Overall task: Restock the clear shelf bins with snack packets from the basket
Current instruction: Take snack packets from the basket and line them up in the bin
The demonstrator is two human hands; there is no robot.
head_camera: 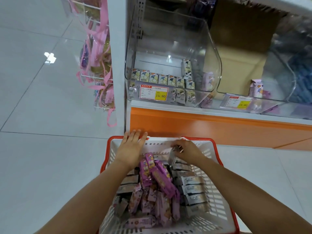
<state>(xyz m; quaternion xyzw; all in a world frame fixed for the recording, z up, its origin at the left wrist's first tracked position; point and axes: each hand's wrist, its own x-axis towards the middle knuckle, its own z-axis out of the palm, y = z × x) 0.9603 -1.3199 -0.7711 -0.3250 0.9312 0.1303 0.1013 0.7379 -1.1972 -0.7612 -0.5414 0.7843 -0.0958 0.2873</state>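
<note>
Pinching a grey packet (173, 157) with my right hand (188, 151) in the basket (217, 206), left hand (132, 146) flat-open on its far rim.

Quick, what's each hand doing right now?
Left hand: open, fingers flat on the red-rimmed white plastic basket.
Right hand: closed, pinching a grey foil snack packet.

Bright, even overhead light. A white glare patch sits on the glossy floor (49, 57) at upper left; the clear bin (208, 48) carries pale reflections. The upper right is smeared with blur, wide-angle distortion bows the shelf edge (219, 112), and shadows are faint.
</note>
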